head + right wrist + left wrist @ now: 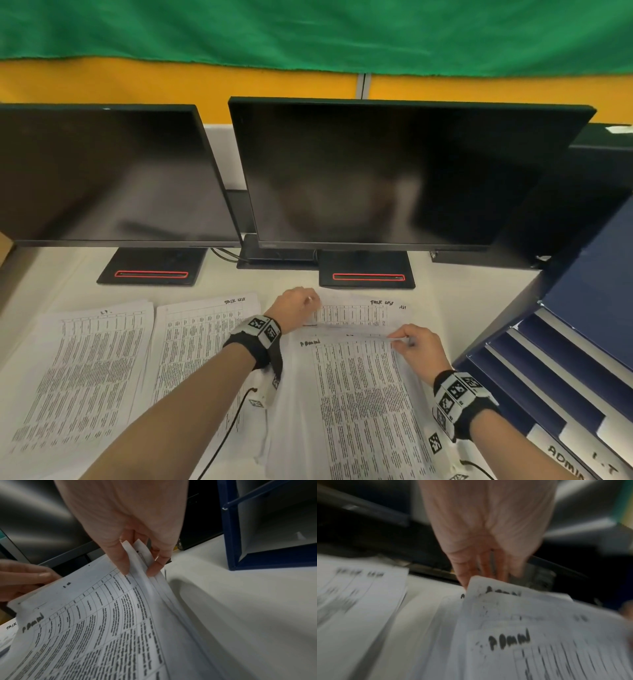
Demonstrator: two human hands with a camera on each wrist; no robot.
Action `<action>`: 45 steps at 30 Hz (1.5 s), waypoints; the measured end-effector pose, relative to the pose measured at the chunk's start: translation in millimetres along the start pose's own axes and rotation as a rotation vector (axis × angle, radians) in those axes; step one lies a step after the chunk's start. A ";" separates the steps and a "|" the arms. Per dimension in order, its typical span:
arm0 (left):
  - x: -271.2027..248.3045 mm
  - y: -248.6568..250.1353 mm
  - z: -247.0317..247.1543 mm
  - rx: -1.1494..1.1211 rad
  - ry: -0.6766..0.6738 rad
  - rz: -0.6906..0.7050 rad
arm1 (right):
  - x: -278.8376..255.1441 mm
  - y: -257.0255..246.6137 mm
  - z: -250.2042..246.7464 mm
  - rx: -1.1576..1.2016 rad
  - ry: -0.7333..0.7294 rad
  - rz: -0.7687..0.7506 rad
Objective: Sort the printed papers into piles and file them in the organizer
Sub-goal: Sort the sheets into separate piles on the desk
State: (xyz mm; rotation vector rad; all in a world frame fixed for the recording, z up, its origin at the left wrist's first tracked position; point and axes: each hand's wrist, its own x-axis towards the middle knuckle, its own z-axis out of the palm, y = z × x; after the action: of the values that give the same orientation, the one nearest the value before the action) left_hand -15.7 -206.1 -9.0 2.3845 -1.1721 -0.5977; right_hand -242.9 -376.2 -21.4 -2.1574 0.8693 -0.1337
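On the white desk, in front of 2 dark monitors, lie 3 groups of printed papers. The head view shows all 3: a far-left pile, a middle pile headed "TASK LIST", and the ADMIN stack under both hands. More sheets headed "TASK LIST" lie beyond that stack, partly covered by it.

Only the right wrist view shows the grip in detail. The right hand pinches the top right corner of several ADMIN sheets, thumb on the printed face and fingers behind; at least 3 sheet edges fan apart there and the corner is lifted off the desk, casting a shadow. The left hand sits at the stack's top left corner. The left wrist view is blurred by motion; the fingers curl down behind the upper edge of the sheets, but whether they clamp paper or only touch it cannot be told. That view shows 2 handwritten "ADMIN" headings, 1 above the other.

The blue organizer stands at the desk's right edge, just right of the stack and not touching it. The head view shows several stepped slots and 2 legible tabs, "ADMIN" and "I.T". The right wrist view shows bare desk between the lifted sheets and the organizer's frame. The monitor stands sit just beyond the papers' far edges.
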 end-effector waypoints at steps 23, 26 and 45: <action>-54.7 12.3 -7.7 -0.529 0.164 -0.273 | 0.7 15.0 -5.4 0.248 -0.010 0.086; -78.4 19.6 -29.2 -0.590 0.473 -0.234 | 1.6 14.4 -4.9 0.259 -0.020 0.092; -114.5 -182.8 -76.2 -0.010 0.194 -0.974 | 4.7 5.9 -4.5 0.249 -0.030 0.056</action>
State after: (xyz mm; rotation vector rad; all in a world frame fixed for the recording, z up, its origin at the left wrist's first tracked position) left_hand 77.9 2.3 -22.3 2.8220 0.1464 -0.6066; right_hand -244.1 -384.7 -23.3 -1.8977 0.8478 -0.1712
